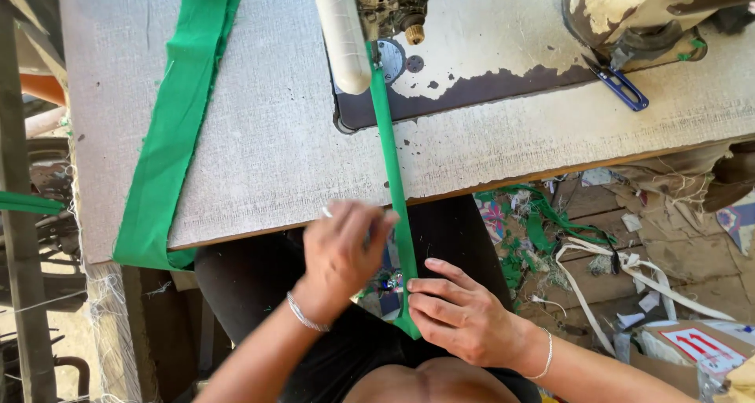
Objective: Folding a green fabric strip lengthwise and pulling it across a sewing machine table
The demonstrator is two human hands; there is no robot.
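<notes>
Fingers of right hand pinching green strip, left hand blurred, grip unclear, strip's top hidden under sewing machine.

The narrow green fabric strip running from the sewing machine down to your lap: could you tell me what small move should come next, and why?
Probably smooth and re-fold the narrow green fabric strip near its lower end. The right hand pinches its tail against the lap, the left hand is blurred beside it, and the strip already runs taut up to the worn cream sewing machine, so only the loose end seems to need tidying.
</notes>
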